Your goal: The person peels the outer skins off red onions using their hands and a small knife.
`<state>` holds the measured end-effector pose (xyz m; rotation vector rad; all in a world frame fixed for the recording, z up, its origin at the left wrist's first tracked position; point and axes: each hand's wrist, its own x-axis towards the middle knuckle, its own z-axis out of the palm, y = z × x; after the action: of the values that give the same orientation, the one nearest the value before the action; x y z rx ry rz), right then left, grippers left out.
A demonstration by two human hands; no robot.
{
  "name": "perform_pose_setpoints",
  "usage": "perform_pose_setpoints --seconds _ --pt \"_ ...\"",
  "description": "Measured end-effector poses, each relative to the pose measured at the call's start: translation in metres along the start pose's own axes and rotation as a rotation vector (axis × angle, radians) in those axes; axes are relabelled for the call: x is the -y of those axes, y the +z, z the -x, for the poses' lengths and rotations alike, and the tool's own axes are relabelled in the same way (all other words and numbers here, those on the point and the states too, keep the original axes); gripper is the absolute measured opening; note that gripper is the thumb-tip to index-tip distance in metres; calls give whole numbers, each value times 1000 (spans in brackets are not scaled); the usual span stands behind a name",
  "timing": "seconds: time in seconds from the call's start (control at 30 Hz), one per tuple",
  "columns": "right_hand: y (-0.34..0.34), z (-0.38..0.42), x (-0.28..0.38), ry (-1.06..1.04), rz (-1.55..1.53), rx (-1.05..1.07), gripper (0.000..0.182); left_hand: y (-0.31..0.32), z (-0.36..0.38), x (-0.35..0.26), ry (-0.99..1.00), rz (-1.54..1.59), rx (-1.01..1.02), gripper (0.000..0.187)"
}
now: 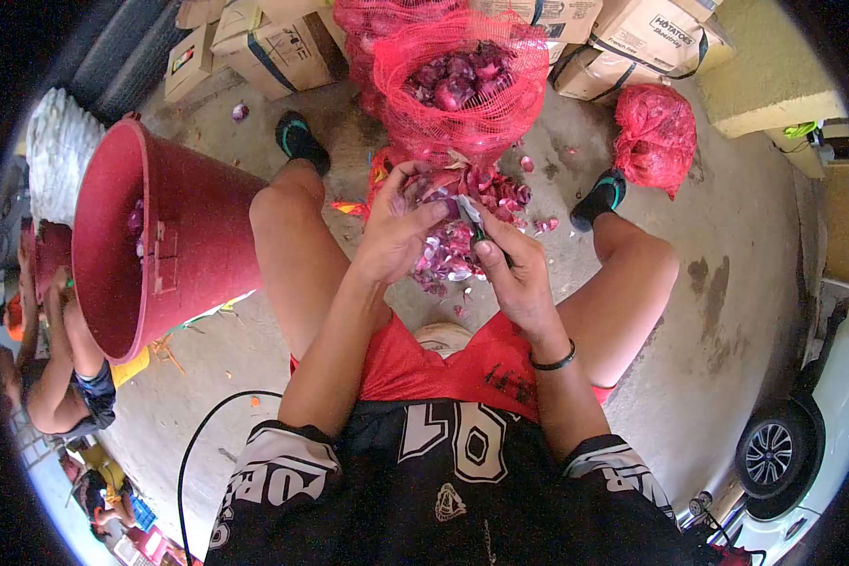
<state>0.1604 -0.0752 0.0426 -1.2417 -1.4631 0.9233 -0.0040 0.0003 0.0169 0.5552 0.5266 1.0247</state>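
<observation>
Between my knees, my left hand (399, 224) is closed around a purple-red onion (434, 195), holding it over a heap of onion skins (453, 250). Close on its right, my right hand (511, 267) grips a small knife (472, 219) with a dark handle, its blade against the onion. Part of the onion is hidden by my fingers. Just beyond my hands stands an open red mesh sack (462, 127) filled with red onions.
A large red tub (198, 245) lies tilted at the left, some onions inside. A tied red mesh bag (655, 140) rests at the right. Cardboard boxes (278, 52) are stacked at the back. Another person's legs (61, 377) show at far left, a car wheel (772, 455) at lower right.
</observation>
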Motion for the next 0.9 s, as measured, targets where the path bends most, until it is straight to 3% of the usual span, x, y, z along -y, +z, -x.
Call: perform_pose_setpoints --seconds 0.13,0.33,0.53,0.67,0.73,0.8,0.9 --pt "-5 5 -1 212 -122 -2 38 -1 1 -1 24 -57 65 61" --pt "-13 -2 -15 173 -295 -144 39 -9 6 1 39 -72 159 68" --pt "-29 -13 -22 312 -391 -359 43 -14 10 -4 -118 35 202 70" --pt "-39 -15 -36 427 -96 -355 47 -8 7 -5 -138 113 93 61" --pt "-28 -15 -41 298 49 -340 51 -4 3 -5 -121 110 23 52" --pt "-24 -6 -32 309 157 -260 53 -6 -2 -3 -74 22 16 52" --pt "-1 -1 -29 282 45 -233 53 -10 -3 3 4 -129 6 53"
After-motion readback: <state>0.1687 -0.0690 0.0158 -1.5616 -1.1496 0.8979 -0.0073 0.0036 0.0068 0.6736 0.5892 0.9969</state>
